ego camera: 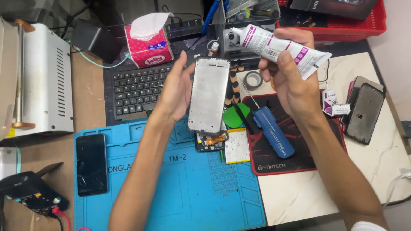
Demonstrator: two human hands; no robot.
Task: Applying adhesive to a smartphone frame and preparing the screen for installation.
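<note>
Phone frame [208, 95] upright in left hand [175, 92], right hand [291, 75] raising glue tube [280, 48]

White tube [278, 47] (purple stripes), silver phone frame [208, 95], blue mat [171, 188], pink dotted tissue box [148, 48].

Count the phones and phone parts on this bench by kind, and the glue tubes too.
Metal phone frame in left hand: 1
Phones with cracked or dark screens: 2
Opened phone body: 1
Glue tubes, one in right hand: 2
Total: 6
</note>
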